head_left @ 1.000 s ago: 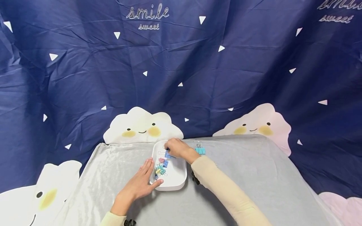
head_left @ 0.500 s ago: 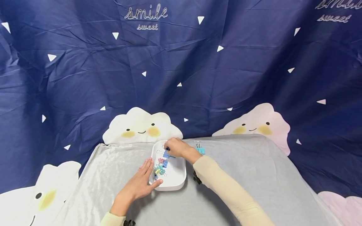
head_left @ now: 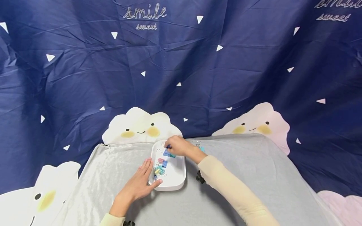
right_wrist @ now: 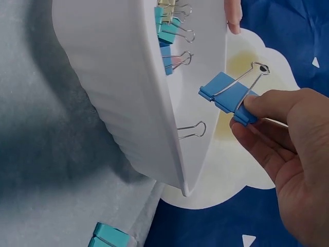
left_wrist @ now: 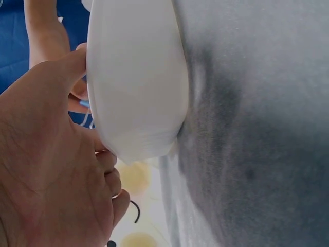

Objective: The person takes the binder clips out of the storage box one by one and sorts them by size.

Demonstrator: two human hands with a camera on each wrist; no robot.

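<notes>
My right hand (head_left: 179,146) pinches a blue binder clip (right_wrist: 229,92) between thumb and fingers, over the far end of a white tray (head_left: 173,188). The clip's wire handles point upward in the right wrist view. My left hand (head_left: 141,182) rests against the tray's left side, fingers extended, with the thumb at the near rim. Inside the tray lie a blue binder clip (head_left: 166,153) near the right hand, a pink clip (head_left: 161,160), and a cluster of teal and yellow clips (head_left: 160,170). The right hand partly hides the far end.
A larger teal binder clip (head_left: 201,148) stands on the grey cloth (head_left: 240,175) right of the tray, partly behind the right wrist. A navy curtain (head_left: 181,62) with cloud prints hangs behind the table.
My right hand has risen slightly with the blue binder clip, uncovering more of the clips below it. The left hand and tray stay in place.
</notes>
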